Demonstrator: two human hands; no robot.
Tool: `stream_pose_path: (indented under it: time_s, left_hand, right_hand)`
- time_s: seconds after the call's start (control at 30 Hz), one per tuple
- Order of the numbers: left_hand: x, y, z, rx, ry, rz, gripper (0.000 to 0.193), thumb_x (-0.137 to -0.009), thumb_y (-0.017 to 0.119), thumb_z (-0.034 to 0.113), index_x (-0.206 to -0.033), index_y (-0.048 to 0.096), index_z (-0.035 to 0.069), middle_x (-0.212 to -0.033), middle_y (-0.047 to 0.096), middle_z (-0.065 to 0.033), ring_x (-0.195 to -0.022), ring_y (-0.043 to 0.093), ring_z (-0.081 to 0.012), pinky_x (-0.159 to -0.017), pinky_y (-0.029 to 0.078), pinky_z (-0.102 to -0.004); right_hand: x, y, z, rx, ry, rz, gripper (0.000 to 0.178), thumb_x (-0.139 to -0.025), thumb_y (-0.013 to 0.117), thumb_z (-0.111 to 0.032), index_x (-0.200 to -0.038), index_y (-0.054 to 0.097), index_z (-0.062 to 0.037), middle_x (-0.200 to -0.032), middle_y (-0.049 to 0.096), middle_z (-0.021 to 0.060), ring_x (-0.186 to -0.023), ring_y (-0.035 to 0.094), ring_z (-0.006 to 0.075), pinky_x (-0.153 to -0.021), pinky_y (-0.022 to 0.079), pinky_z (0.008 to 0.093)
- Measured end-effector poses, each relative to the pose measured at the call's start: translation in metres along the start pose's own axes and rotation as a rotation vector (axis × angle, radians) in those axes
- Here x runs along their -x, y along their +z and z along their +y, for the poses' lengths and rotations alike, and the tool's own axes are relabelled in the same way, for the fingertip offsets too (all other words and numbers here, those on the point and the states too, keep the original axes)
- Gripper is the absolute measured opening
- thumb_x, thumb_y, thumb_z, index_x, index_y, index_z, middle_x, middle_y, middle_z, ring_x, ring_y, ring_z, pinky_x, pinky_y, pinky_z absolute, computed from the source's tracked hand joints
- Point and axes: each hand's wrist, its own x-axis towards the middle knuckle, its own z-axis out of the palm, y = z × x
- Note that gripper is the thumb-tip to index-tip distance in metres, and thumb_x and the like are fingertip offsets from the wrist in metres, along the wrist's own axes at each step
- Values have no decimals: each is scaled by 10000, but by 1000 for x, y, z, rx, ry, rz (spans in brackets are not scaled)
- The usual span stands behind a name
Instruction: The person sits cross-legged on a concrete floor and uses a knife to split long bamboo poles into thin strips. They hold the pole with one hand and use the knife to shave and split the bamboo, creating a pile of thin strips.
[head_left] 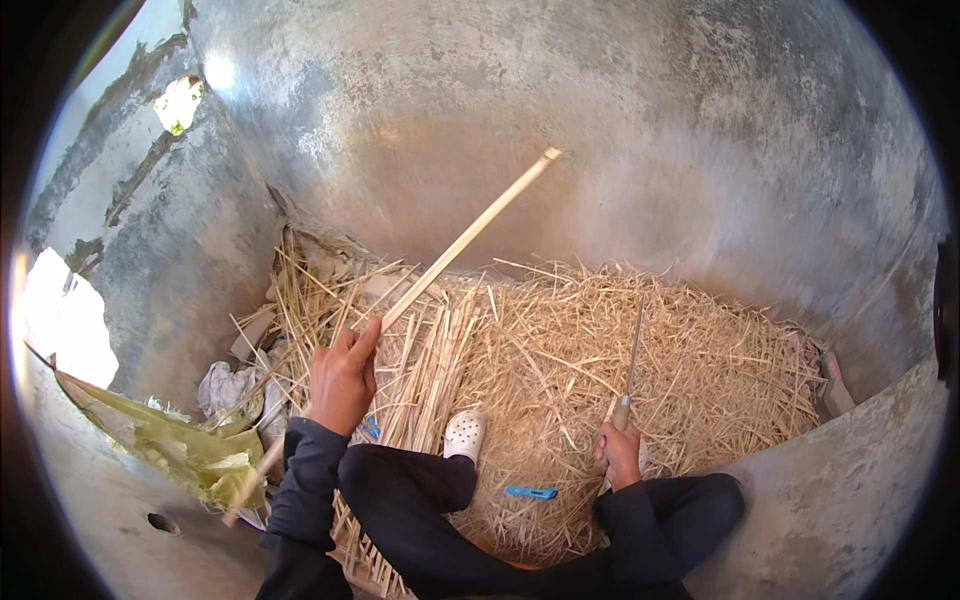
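My left hand (342, 378) is closed around a long pale bamboo strip (470, 238). The strip slants up to the right, and its lower end shows beside my left sleeve. In my right hand (620, 455) is the handle of a long, thin-bladed knife (622, 410), its blade pointing up and away over the shavings. Strip and blade are apart. On the shavings between my legs lies a blue box cutter (531, 492). Several split bamboo strips (440, 360) lie together to the right of my left hand.
Pale shavings (680, 370) cover much of the floor. A concrete wall (640, 150) closes off the far side. At the left lie a yellow-green sheet (160, 440) and a whitish crumpled cloth or bag (226, 390). My foot wears a white clog (464, 436).
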Motion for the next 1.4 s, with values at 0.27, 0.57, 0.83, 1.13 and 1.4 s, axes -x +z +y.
stream_pose_path:
  time_s: [0.27, 0.57, 0.83, 1.13, 1.4]
  left_hand:
    - [-23, -28, -17, -320, 106, -96, 397, -824, 549, 54, -1170, 639, 226, -754, 489, -44, -725, 544, -216, -667, 328, -362]
    - [-28, 5, -28, -365, 209, -293, 306, -821, 552, 116, -1066, 668, 258, -763, 528, -45, -776, 588, -210, -692, 391, -392]
    - [-18, 95, -19, -347, 213, -645, 177, -844, 534, 188, -811, 706, 170, -746, 650, -83, -712, 667, -263, -649, 477, -437]
    - [16, 210, -3, -384, 68, -808, 168, -833, 555, 209, -793, 709, 155, -794, 692, -68, -779, 685, -274, -646, 485, -449]
    - [0, 210, 21, -385, 75, -939, 210, -877, 541, 212, -968, 719, 150, -922, 704, -77, -884, 677, -281, -814, 450, -552]
  right_hand:
    - [11, 10, 12, 43, -140, -64, 66, -807, 526, -24, -806, 460, -33, -557, 471, 43, -377, 450, 137, -352, 376, 276]
    - [20, 15, 29, 158, -91, -164, 118, -807, 592, -79, -824, 489, -23, -537, 484, 42, -381, 476, 131, -356, 392, 280]
    - [36, 42, 90, 170, 193, -325, 178, -848, 619, -150, -780, 505, -31, -549, 486, 35, -379, 448, 123, -370, 379, 278]
    - [34, 45, 173, 340, 400, -320, 205, -838, 649, -133, -803, 527, 27, -571, 503, 58, -425, 490, 132, -396, 428, 302]
    - [5, 21, 197, 627, 385, -284, 243, -825, 609, -141, -892, 528, 78, -646, 537, 101, -432, 516, 176, -400, 421, 315]
